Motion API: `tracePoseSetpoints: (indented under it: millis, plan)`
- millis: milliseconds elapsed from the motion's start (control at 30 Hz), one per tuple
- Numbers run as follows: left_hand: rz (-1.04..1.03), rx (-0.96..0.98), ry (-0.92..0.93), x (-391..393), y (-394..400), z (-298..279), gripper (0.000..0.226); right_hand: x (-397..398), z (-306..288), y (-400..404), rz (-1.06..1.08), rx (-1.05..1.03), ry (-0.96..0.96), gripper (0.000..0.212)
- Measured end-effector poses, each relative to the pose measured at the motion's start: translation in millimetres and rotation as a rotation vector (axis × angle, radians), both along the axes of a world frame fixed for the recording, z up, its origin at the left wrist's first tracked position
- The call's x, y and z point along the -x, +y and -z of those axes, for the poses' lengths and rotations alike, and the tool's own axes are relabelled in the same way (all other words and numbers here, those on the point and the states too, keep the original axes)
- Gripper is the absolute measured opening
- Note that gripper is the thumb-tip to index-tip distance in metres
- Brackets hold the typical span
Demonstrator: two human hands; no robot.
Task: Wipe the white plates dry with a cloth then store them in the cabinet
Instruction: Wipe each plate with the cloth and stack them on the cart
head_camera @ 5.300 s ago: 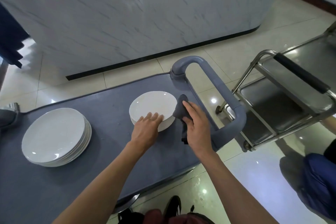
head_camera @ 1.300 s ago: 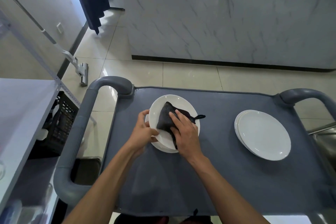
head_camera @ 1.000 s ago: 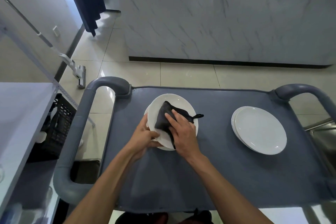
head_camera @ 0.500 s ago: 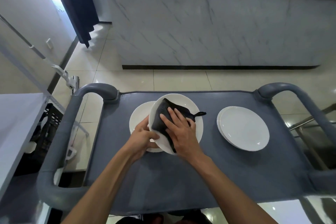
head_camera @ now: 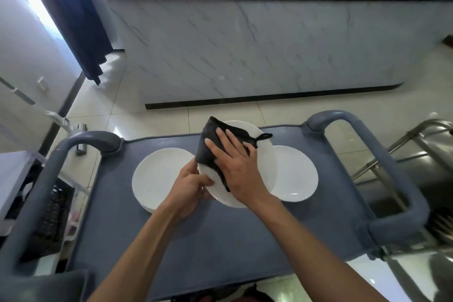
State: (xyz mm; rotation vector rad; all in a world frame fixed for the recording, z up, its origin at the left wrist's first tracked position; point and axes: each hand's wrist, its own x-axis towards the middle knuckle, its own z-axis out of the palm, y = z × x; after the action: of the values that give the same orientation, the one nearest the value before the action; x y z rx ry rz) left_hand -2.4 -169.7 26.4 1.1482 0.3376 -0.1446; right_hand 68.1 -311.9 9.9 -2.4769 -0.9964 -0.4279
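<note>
Plate (head_camera: 263,154) in our grasp sits tilted above the grey cart (head_camera: 220,240); our left hand (head_camera: 190,187) pinches its near-left rim with curled fingers; our right hand (head_camera: 235,162) presses a dark cloth (head_camera: 208,144) flat against its face, fingers straight; left of that grip lies a stack of white plates (head_camera: 157,176); right of it, another plate stack (head_camera: 296,174).

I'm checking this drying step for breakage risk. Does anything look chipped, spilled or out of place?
Nothing stands out. The left hand grips the rim of a tilted plate while the right hand presses a dark cloth on it. The plate stacks on the grey cart look whole; no spill shows.
</note>
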Motion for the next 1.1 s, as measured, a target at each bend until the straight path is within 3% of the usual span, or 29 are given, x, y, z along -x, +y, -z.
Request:
tracePoseSetpoints:
  millis: [533, 1100]
  plan:
    - [-0.233, -0.071, -0.024, -8, -74, -15, 0.062, -57, -8, -77, 0.180, 0.014, 0.107, 0.050]
    - [-0.405, -0.059, -0.049, -28, -105, -23, 0.057, -21, 9, -94, 0.138, -0.001, 0.180, 0.055]
